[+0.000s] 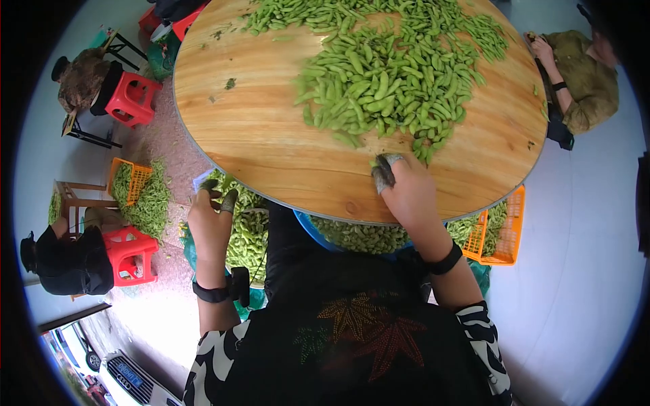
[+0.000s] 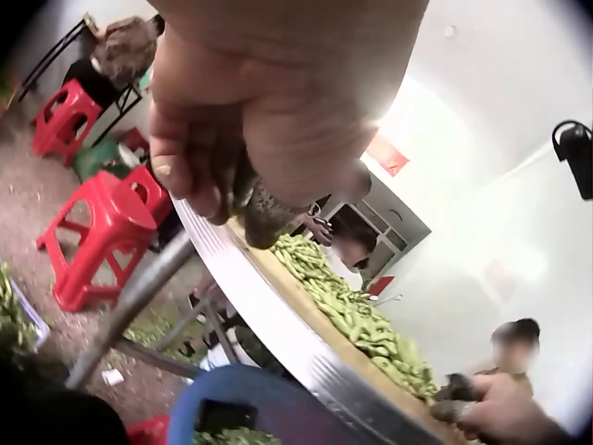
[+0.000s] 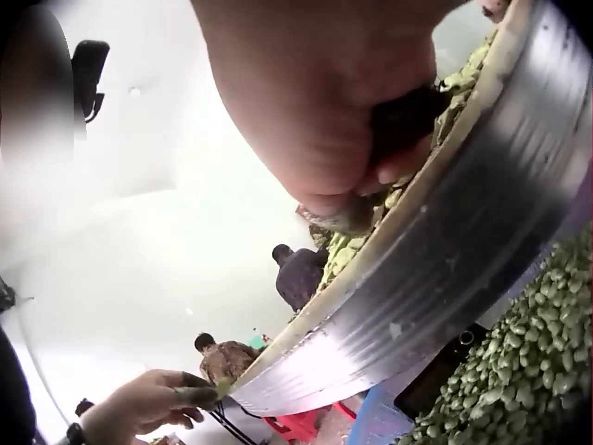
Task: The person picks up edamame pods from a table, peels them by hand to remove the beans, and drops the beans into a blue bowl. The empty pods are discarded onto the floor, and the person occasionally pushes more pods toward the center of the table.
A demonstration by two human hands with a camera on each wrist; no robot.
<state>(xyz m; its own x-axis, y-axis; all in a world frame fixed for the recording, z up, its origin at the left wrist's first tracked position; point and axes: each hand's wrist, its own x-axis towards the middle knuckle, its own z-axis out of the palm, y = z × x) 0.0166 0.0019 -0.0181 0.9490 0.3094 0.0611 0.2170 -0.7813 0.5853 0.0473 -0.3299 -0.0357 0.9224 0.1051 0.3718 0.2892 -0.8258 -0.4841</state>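
Note:
A heap of green edamame pods (image 1: 393, 81) covers the far and middle part of a round wooden table (image 1: 237, 128). My right hand (image 1: 409, 189) is over the near part of the tabletop, just below the heap, fingers curled; a small green pod tip shows at its wrapped fingertips. My left hand (image 1: 210, 223) is off the table's left edge, thumb and fingers pinching a green pod (image 3: 222, 387). Dark-stained wrapping covers some fingertips on both hands. Shelled beans (image 3: 528, 352) lie in a blue basin (image 1: 305, 227) below the near edge.
Below the left hand is a container of green pods (image 1: 247, 237). An orange crate (image 1: 514, 233) stands beneath the right edge. Red stools (image 1: 132, 98), seated people and a floor pile of pods (image 1: 152, 203) are to the left. Another person (image 1: 582, 81) sits at the right.

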